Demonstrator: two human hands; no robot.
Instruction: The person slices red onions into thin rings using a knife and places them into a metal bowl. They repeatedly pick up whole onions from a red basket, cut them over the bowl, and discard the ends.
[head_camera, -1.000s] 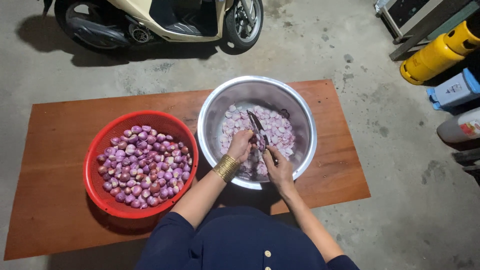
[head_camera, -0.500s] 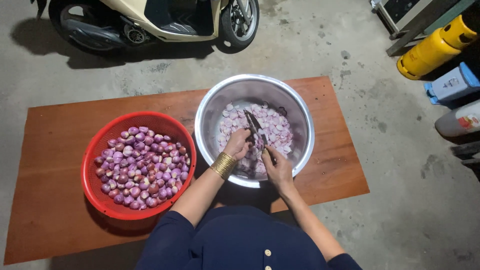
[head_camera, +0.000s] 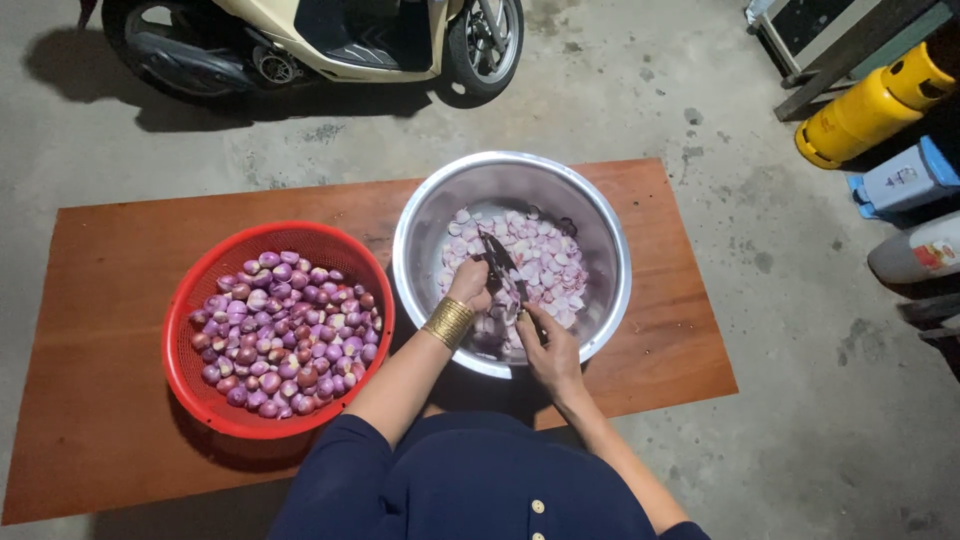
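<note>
Left hand pinches a shallot inside the steel bowl at the table's far edge, right hand closed on the knife, blade's long axis running away toward the far rim.

Both forearms reach forward from a dark blue top, bare from the sleeves down. The left hand is curled, fingers closed in a loose fist, a gold bangle at its wrist. The right hand lies just beside it and a little nearer the body, back up, fingers bent in a grip; how tightly is hard to tell.
</note>
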